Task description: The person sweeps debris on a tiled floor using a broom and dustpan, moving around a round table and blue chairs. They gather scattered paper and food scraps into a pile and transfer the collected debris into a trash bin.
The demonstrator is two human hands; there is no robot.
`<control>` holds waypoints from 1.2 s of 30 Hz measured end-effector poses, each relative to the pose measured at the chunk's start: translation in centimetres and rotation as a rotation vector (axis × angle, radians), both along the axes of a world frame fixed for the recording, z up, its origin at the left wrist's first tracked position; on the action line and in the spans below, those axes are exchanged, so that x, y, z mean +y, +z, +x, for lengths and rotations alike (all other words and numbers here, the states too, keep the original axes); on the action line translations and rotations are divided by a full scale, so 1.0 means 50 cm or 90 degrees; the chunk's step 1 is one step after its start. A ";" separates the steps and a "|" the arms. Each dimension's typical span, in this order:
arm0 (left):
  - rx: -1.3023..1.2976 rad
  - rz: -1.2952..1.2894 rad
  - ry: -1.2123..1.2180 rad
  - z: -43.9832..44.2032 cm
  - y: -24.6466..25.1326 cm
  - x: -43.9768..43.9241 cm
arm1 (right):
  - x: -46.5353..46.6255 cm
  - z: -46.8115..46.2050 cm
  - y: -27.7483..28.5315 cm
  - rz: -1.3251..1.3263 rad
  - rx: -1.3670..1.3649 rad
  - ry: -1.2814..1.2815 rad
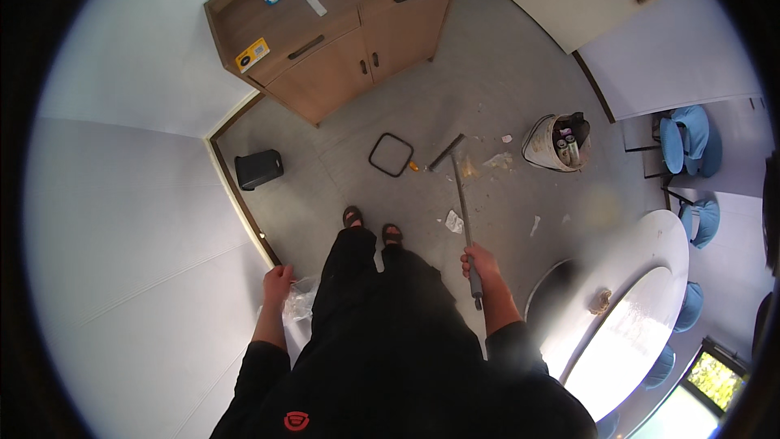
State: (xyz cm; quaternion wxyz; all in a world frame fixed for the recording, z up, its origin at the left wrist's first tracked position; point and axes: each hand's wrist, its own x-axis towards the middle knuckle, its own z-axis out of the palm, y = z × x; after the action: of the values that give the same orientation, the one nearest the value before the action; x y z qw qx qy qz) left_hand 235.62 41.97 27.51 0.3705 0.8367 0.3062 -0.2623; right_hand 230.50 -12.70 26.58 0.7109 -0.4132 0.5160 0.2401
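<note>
My right hand (481, 263) is closed around the grey handle of a floor broom (461, 198), whose narrow head rests on the grey floor amid litter. Crumpled white paper (454, 222), pale scraps (499, 160) and a small orange piece (414, 166) lie around it. A black square ring (391, 155) lies flat on the floor, left of the broom head. At my left side, my left hand (278, 282) grips a clear plastic bag (301, 300), which hangs beside my leg and is partly hidden by it.
A black bin (259, 169) stands by the left wall. Ahead is a wooden sideboard (341, 67). To the right are a white bucket (539, 145) holding cans and rubbish, a round table (664, 238) with a raised turntable (634, 323), and blue chairs (704, 222).
</note>
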 end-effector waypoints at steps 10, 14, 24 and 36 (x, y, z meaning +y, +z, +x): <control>-0.062 0.076 -0.574 0.421 -0.200 -0.255 | 0.078 -0.030 -0.047 -0.100 0.007 -0.051; 0.052 0.116 -0.686 0.546 -0.414 -0.397 | 0.102 -0.166 -0.171 0.082 -0.108 -0.196; 0.256 0.199 -0.739 0.619 -1.120 -0.698 | 0.306 -0.539 -0.371 0.248 0.275 -0.458; 0.136 0.303 -0.751 0.592 -1.390 -0.752 | 0.260 -0.325 -0.336 0.080 0.227 -0.220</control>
State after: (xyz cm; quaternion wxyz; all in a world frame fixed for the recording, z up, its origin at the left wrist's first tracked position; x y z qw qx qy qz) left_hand 265.20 4.37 -42.00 -0.0647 0.8930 -0.1204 -0.4288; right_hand 214.26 0.32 9.79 0.6633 -0.2254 0.6802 0.2159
